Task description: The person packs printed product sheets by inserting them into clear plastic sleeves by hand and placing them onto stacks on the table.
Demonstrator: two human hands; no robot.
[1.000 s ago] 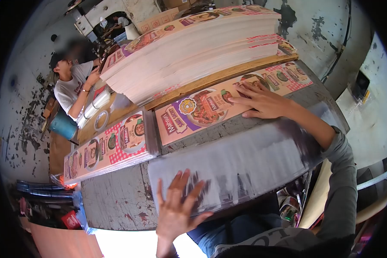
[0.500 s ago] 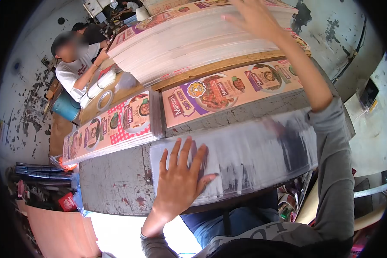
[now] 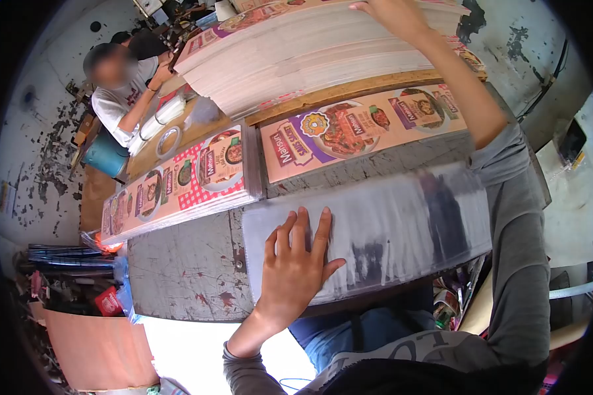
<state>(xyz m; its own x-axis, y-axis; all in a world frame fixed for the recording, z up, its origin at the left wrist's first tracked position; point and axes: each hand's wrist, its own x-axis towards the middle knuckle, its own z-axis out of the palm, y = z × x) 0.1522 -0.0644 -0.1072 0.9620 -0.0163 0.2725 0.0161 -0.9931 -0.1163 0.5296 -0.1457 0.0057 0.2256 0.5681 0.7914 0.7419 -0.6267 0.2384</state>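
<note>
My left hand (image 3: 291,271) lies with fingers spread on a stack of clear plastic sleeves (image 3: 402,227) at the table's front edge. The plastic is glossy, with dark reflections. At the top of the view, my right hand (image 3: 396,18) is at the tall stack of printed sheets (image 3: 323,56); its thumb points left and its other fingers are mostly cut off by the frame. Beyond the plastic lies a printed pink-orange food-label sheet (image 3: 362,135). Left of that is a shorter pile of similar sheets (image 3: 178,181), apparently in plastic.
The scratched grey table (image 3: 184,276) carries these piles, with a wooden strip (image 3: 349,89) under the tall stack. A tape roll (image 3: 169,141) lies on the far left side. A co-worker (image 3: 122,92) sits there beside a teal bucket (image 3: 105,157).
My right hand has moved up to the top edge of the tall stack, its fingers leaving the frame. My left hand stays on the plastic sleeves, and the view has shifted slightly.
</note>
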